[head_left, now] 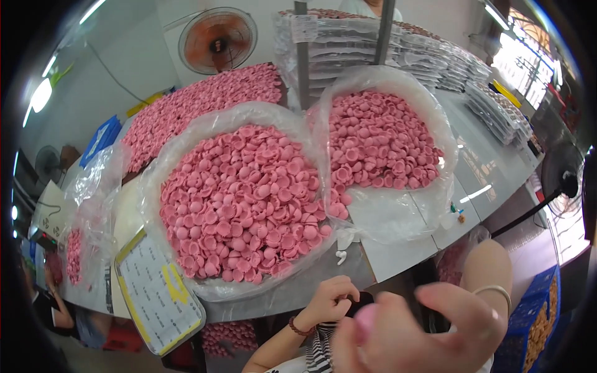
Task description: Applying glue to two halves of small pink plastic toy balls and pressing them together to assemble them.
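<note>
From my remote seat I note a pale grey worktable (497, 168) — two open clear plastic bags lie on it, side by side and touching. The nearer bag (239, 202) is heaped with small pink caps; the farther bag (379, 140) is partly emptied, bare plastic showing at its front. Behind them a loose heap of pink caps (199, 102) lies spread on the top. Stacked clear trays (435, 59) stand at the back — a yellow-edged clipboard sheet (158, 295) lies at the near-left edge
</note>
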Available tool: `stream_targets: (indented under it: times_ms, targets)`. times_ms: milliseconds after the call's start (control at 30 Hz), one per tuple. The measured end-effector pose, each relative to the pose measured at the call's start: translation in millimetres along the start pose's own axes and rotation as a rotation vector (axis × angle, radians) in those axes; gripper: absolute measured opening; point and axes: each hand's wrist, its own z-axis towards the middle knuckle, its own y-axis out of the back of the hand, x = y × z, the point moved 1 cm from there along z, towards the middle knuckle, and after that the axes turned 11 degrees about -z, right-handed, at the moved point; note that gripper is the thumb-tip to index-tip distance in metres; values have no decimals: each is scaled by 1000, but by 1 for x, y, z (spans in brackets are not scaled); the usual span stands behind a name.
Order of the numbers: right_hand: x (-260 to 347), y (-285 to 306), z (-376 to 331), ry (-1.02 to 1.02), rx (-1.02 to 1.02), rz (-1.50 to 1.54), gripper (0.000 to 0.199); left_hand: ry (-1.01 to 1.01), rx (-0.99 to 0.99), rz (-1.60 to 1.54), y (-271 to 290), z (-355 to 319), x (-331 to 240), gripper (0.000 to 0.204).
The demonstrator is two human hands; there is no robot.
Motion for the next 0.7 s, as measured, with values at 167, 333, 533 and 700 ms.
stream_targets:
  times_ms: [167,333,533,700]
  targets:
    - [12,-21,-58,-51,274,132,15,-48,12,-42,13,5,5,16]
    - [67,-94,-119,-342,433,621,28,97,-244,-340,18,-22,13,16]
    - [102,-83,-155,-685,142,427,23,217,51,-729,9,0,-6,36]
    - [117,-138,-123,-661,31,613,14,190,-56,-688,20,0,-4,34]
